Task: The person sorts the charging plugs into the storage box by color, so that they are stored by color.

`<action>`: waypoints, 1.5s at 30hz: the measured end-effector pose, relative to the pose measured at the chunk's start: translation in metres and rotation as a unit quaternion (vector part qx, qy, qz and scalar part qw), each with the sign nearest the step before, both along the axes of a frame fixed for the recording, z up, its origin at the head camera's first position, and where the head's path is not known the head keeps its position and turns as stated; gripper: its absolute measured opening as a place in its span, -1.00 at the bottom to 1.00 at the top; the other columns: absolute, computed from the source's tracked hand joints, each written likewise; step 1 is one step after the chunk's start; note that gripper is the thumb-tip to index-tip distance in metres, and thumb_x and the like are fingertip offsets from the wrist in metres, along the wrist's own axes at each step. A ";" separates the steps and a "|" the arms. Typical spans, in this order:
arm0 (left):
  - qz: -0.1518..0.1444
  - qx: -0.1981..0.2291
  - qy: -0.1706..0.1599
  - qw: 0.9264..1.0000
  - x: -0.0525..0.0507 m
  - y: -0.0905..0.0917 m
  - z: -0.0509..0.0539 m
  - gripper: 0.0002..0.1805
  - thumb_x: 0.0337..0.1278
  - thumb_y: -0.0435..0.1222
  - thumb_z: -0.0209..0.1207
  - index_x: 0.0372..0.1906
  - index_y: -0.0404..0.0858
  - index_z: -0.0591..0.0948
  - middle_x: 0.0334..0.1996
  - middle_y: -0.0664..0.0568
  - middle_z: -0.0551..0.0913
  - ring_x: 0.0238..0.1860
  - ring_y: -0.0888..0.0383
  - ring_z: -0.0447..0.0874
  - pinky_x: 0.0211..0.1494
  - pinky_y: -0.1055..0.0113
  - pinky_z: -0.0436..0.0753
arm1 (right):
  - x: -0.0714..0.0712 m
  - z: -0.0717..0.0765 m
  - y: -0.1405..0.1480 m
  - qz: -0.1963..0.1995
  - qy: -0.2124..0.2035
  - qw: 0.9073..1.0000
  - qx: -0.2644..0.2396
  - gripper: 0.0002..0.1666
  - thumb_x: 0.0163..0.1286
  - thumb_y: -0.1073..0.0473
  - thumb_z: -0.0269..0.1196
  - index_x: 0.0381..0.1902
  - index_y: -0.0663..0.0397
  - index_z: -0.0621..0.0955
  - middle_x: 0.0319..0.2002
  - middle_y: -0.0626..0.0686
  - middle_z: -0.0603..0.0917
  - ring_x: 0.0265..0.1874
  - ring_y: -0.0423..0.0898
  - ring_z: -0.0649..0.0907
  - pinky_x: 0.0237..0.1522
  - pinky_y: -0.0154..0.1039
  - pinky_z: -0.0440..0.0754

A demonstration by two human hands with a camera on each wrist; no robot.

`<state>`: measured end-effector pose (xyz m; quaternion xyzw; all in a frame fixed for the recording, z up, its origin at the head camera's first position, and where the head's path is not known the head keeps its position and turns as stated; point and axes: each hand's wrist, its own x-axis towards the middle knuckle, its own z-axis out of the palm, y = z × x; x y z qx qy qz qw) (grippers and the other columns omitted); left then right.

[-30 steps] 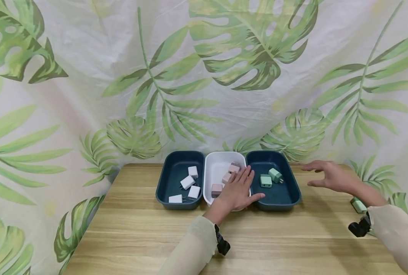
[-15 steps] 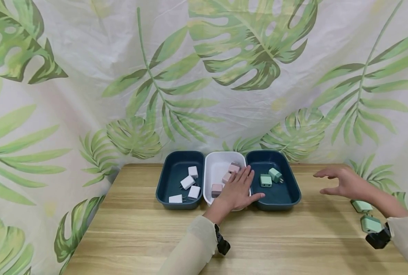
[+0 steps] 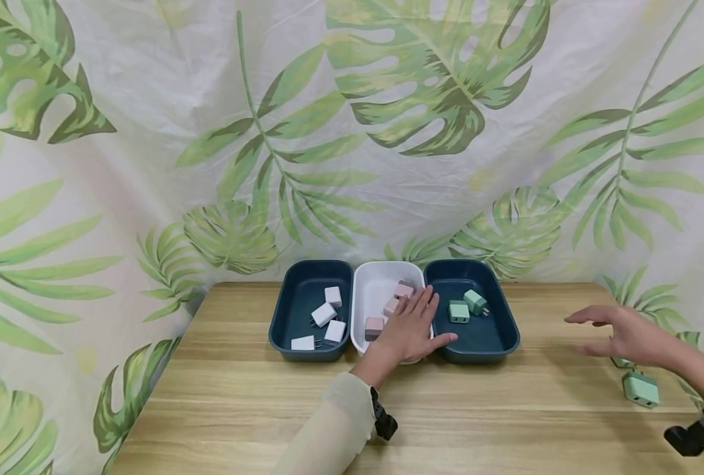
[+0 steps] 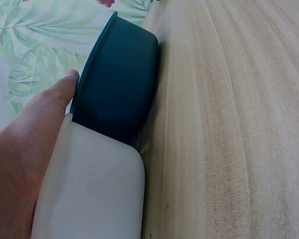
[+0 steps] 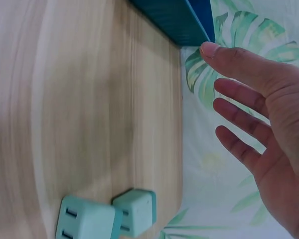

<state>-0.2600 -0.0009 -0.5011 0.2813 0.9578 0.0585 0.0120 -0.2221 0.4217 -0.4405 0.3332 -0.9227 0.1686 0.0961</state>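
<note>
My left hand (image 3: 406, 330) lies flat with spread fingers over the white tray (image 3: 368, 272), its thumb reaching the rim of the right dark blue tray (image 3: 509, 330). Pink charger plugs (image 3: 374, 328) sit in the white tray, some partly hidden by that hand. Two green charger plugs (image 3: 459, 312) are in the right blue tray. Above the table's right side hovers my right hand (image 3: 631, 335), fingers apart and holding nothing. A green charger plug (image 3: 641, 388) lies just below it on the table; another green plug (image 5: 135, 211) beside it shows in the right wrist view.
A left dark blue tray (image 3: 292, 284) holds several white charger plugs (image 3: 324, 315). The three trays stand side by side at the back of the wooden table (image 3: 447, 422). Behind them hangs a leaf-patterned cloth (image 3: 304, 132).
My right hand has moved rightward and slightly toward me, away from the right blue tray, toward the loose green plugs. The left hand has stayed where it was.
</note>
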 end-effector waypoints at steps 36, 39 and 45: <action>-0.003 0.011 -0.007 1.000 -0.004 -0.001 -0.005 0.05 0.48 0.46 -0.26 0.76 -0.13 -0.07 0.76 -0.01 -0.18 0.75 0.07 -0.27 0.74 0.00 -0.13 | 0.043 -0.032 0.079 -0.012 -0.088 0.996 0.002 -0.27 -0.13 0.15 0.74 0.09 0.01 0.75 0.10 -0.69 0.44 -0.06 -0.61 0.56 -0.32 -0.44 0.67; -0.004 0.013 -0.004 1.000 -0.003 -0.001 -0.005 0.05 0.48 0.46 -0.26 0.75 -0.14 -0.04 0.76 -0.02 -0.16 0.75 0.06 -0.24 0.74 -0.01 -0.10 | 0.043 -0.034 0.083 -0.013 -0.123 0.992 -0.007 -0.30 -0.07 0.14 0.72 0.08 0.13 0.74 0.09 -0.72 0.43 -0.06 -0.63 0.54 -0.29 -0.44 0.66; -0.006 0.011 0.001 1.000 -0.001 -0.001 -0.003 0.05 0.49 0.46 -0.28 0.75 -0.16 -0.02 0.76 -0.03 -0.14 0.74 0.05 -0.21 0.74 -0.01 -0.08 | 0.047 -0.040 0.091 -0.010 -0.166 0.986 -0.030 -0.36 0.02 0.21 0.67 0.11 0.14 0.73 0.09 -0.69 0.49 -0.02 -0.65 0.51 -0.26 -0.45 0.66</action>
